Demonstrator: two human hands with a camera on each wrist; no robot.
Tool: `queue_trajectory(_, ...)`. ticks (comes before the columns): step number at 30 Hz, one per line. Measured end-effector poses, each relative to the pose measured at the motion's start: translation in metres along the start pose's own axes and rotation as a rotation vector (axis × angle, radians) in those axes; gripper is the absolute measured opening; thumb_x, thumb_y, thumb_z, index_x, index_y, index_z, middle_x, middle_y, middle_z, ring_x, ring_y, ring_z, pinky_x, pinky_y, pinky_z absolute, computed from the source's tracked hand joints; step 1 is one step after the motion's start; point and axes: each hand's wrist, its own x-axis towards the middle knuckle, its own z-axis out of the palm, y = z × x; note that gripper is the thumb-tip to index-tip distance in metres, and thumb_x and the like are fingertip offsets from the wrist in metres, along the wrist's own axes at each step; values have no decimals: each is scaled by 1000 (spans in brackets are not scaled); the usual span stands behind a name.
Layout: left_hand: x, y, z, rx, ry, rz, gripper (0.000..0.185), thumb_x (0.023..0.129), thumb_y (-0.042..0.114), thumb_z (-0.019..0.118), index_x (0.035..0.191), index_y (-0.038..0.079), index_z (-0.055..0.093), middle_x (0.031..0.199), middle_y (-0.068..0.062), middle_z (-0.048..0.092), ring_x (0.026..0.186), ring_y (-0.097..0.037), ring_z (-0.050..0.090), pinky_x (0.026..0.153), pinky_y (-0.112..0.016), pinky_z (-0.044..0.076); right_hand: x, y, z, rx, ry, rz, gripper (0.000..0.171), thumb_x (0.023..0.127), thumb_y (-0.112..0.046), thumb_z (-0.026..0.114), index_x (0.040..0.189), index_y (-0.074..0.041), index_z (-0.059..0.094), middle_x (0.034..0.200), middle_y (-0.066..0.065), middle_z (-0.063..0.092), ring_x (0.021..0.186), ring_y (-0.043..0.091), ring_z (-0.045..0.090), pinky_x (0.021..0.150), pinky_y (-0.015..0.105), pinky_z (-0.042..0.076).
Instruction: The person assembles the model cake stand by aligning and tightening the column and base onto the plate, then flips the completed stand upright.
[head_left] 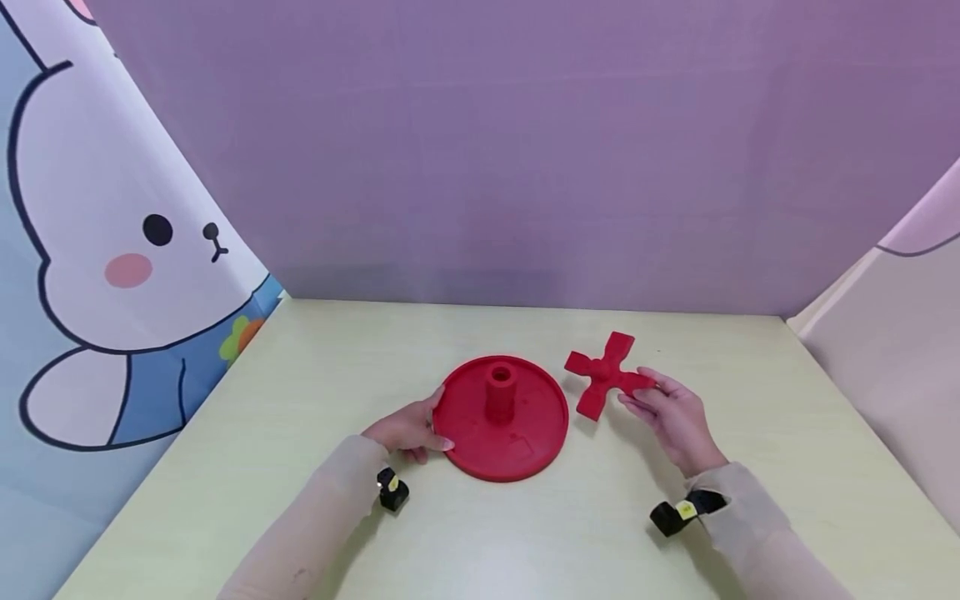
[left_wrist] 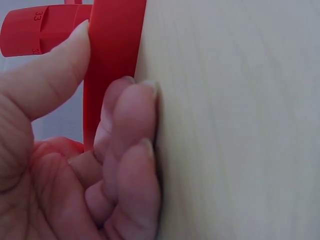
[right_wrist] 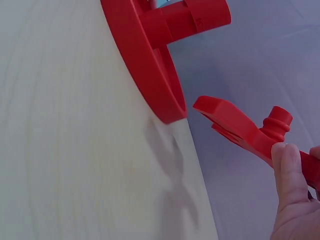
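Observation:
A red round base (head_left: pixel 517 450) with a raised rim and a hollow upright post (head_left: pixel 500 398) at its centre lies on the table. My left hand (head_left: pixel 408 429) grips its left edge, thumb over the rim (left_wrist: pixel 112 40) and the other fingers curled low against the side, close to the tabletop. To the right of the base, my right hand (head_left: pixel 675 421) pinches one arm of a red four-armed cross piece (head_left: pixel 602 373). In the right wrist view, the cross piece is tilted above the table, and a short ridged stub (right_wrist: pixel 277 122) sticks out from its middle.
The pale wooden table (head_left: pixel 450 550) ends at a purple backdrop (head_left: pixel 525 167). A cartoon-printed cloth (head_left: pixel 112 208) hangs along the left side, and a light panel (head_left: pixel 900 333) stands on the right. Each wrist wears a small black camera (head_left: pixel 392 489).

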Motion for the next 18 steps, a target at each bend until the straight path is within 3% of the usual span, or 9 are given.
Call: queue_trajectory(18, -4, 0, 0, -35, -7, 14, 98, 82, 15, 75, 155, 17, 9, 100, -9, 55, 53, -22, 52, 51, -29, 45, 11, 9, 55, -48, 40, -60, 37, 94, 10, 49, 97, -22, 67, 99, 2, 63, 79, 17, 71, 76, 28, 54)
